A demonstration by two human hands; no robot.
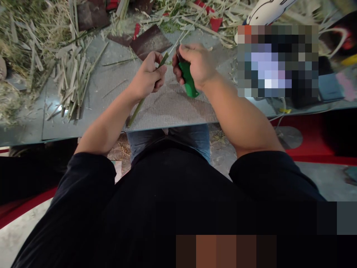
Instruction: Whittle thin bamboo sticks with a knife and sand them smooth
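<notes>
My left hand (pixel 149 76) is closed around a narrow green strip (pixel 136 111), which looks like split bamboo or a plant stalk. The strip slants from the table's front edge up past my fingers. Just to the right, my right hand (pixel 196 63) grips a knife-like tool by its green handle (pixel 190 83). My fingers cover part of this tool, and its blade cannot be made out clearly. A thin pale line, perhaps a peeled fibre, runs up and away between the hands. The two hands are close together but apart, above the grey tabletop (pixel 173 111).
A bundle of cut strips (pixel 75 82) lies to the left. Heaps of shavings (pixel 30 33) cover the back and left. Dark brown flat pieces (pixel 150 41) and red scraps (pixel 216 24) lie behind my hands. A red chair (pixel 315 137) stands at the right below the table.
</notes>
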